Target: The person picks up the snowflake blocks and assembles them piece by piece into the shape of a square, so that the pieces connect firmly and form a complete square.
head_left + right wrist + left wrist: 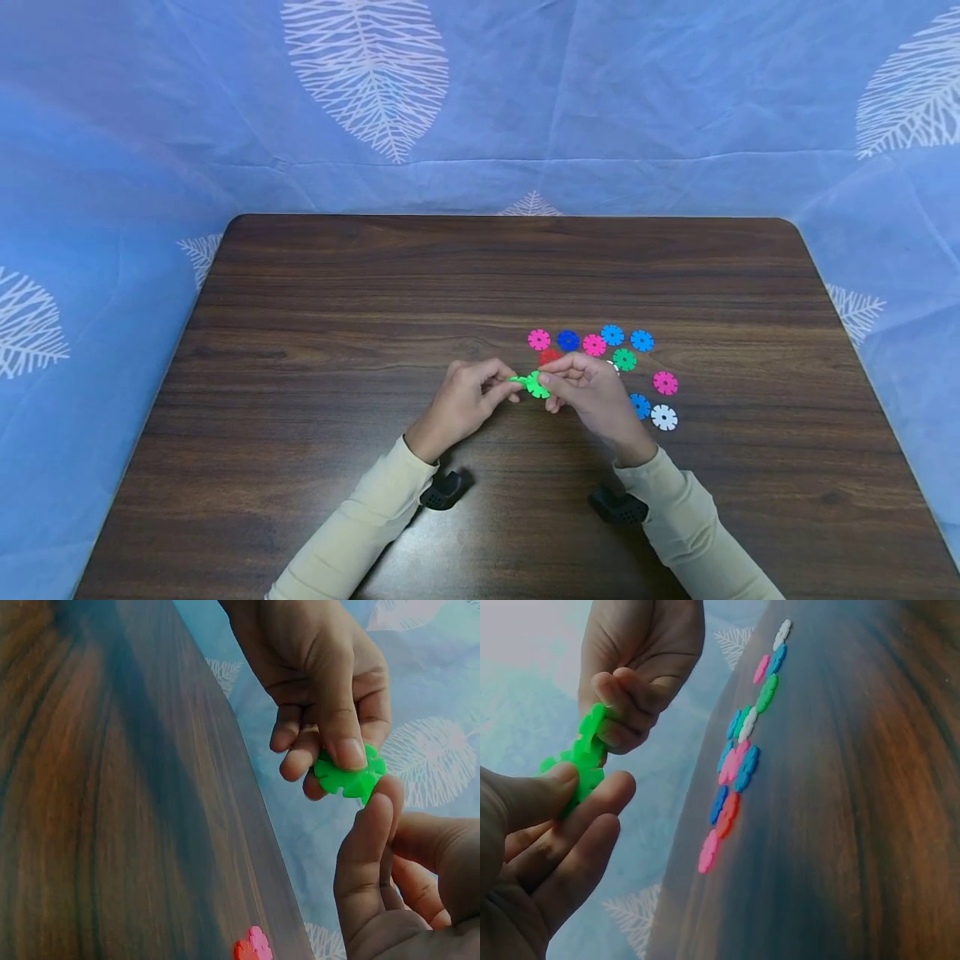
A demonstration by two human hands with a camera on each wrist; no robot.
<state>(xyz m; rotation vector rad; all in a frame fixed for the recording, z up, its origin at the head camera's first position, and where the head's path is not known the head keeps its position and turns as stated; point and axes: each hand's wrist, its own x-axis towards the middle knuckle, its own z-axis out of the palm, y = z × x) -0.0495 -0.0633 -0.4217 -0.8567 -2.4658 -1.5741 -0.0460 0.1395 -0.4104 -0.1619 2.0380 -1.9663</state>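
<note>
Two bright green notched plastic discs meet between the hands, above the table. My left hand [467,397] pinches one green disc [337,778] between thumb and fingers. My right hand [594,398] pinches the other green disc [536,386], which is turned at an angle to the first. In the left wrist view the green discs [587,754] touch; how deeply their slots engage cannot be told. Fingers of the right hand hide most of its disc in the right wrist view. Just beyond the right hand lies a red disc [550,357], partly covered by it.
Loose notched discs lie on the brown wooden table [337,283], behind and right of the right hand: pink [538,339], dark blue [567,341], light blue [642,341], green [624,360] and white [664,417] among them. A blue leaf-patterned cloth [637,100] hangs behind the table.
</note>
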